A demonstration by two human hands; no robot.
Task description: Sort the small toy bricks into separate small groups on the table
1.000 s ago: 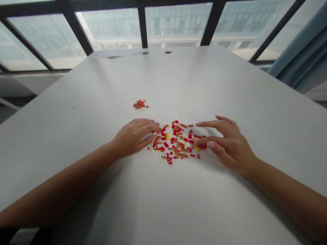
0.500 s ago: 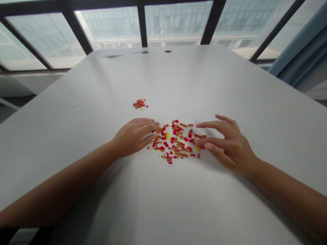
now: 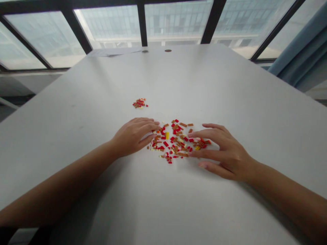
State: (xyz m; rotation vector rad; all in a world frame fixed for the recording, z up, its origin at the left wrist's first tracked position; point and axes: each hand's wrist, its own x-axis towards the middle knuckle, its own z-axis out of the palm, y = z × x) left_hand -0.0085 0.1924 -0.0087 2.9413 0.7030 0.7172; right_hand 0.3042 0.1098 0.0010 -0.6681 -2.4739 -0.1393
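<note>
Small red, brown, yellow and cream toy building bricks (image 3: 176,140) lie spread in a loose pile on the white table (image 3: 163,197). At the pile's left edge rests my left hand (image 3: 136,135), palm down with fingers stretched out, its fingertips touching or just over the outer bricks. My right hand (image 3: 227,149) is at the right side with fingers spread, index and middle fingertips over the pile's right part and the thumb lower, beside it. Near the middle lies a yellow brick (image 3: 167,135). Neither hand grips a brick that I can see.
A second, smaller heap of bricks (image 3: 139,103) sits farther back, left of centre. Two round dark discs (image 3: 168,50) are at the table's far edge, near a flat pale sheet (image 3: 109,53). Windows stand behind, with a blue curtain (image 3: 304,47) on the right.
My right hand has shifted slightly left and toward me, its fingers now reaching farther over the pile. Some bricks at the pile's right edge have moved. My left hand stays put.
</note>
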